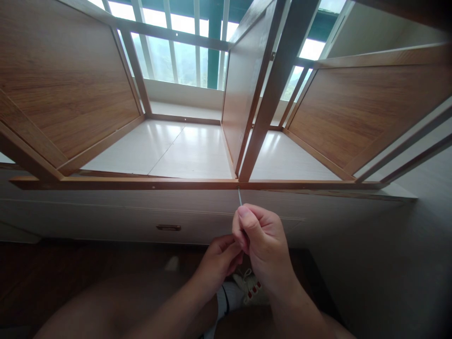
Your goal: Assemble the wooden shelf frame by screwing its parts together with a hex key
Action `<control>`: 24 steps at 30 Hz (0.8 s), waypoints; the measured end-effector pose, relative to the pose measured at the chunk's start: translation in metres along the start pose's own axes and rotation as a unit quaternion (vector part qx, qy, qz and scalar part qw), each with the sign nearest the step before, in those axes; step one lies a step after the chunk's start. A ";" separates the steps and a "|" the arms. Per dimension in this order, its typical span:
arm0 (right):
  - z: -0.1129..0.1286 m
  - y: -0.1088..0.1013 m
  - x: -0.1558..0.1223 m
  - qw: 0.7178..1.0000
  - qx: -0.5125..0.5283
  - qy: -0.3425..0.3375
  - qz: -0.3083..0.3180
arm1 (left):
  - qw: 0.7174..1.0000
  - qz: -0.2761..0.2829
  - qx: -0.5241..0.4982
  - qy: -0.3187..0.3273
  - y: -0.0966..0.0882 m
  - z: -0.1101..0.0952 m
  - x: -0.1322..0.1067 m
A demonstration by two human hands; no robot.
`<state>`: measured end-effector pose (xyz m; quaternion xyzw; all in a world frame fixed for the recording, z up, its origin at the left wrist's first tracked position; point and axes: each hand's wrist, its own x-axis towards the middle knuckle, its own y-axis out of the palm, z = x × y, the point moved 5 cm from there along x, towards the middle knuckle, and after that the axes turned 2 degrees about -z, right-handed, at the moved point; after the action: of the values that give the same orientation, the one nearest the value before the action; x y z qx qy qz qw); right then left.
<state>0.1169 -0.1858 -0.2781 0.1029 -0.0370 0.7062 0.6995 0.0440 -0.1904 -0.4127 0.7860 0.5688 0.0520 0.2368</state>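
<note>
A wooden shelf frame [141,182] with brown panels lies on its side on a white platform. My right hand [263,245] is closed around a thin metal tool [239,197], whose tip meets the frame's front rail where the middle upright [261,117] joins it. My left hand [221,259] is closed just below and left of the right, its fingers pinched at the tool's lower end, which is hidden between the hands.
White platform [183,150] with a drawer handle [168,228] below the frame. A barred window [183,52] lies beyond. A grey wall [406,263] stands at right. My knees and a white shoe [247,285] are over the dark wooden floor [52,273].
</note>
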 end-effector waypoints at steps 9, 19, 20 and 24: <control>-0.005 -0.005 0.000 0.998 -0.046 0.028 -0.016 | 1.000 -0.001 0.000 0.005 0.002 -0.004 -0.001; -0.006 0.004 -0.003 0.993 0.119 0.026 0.000 | 1.000 -0.017 0.007 0.007 0.003 -0.004 -0.004; -0.007 0.006 -0.003 0.986 0.163 0.035 0.005 | 1.000 -0.024 0.005 0.009 0.002 -0.004 -0.004; -0.009 0.018 -0.008 0.944 0.314 0.096 0.029 | 0.998 -0.059 0.010 -0.015 0.005 -0.008 -0.005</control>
<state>0.0980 -0.1922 -0.2864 0.2475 0.2508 0.7088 0.6111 0.0434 -0.1932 -0.4025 0.7541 0.6110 0.0208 0.2398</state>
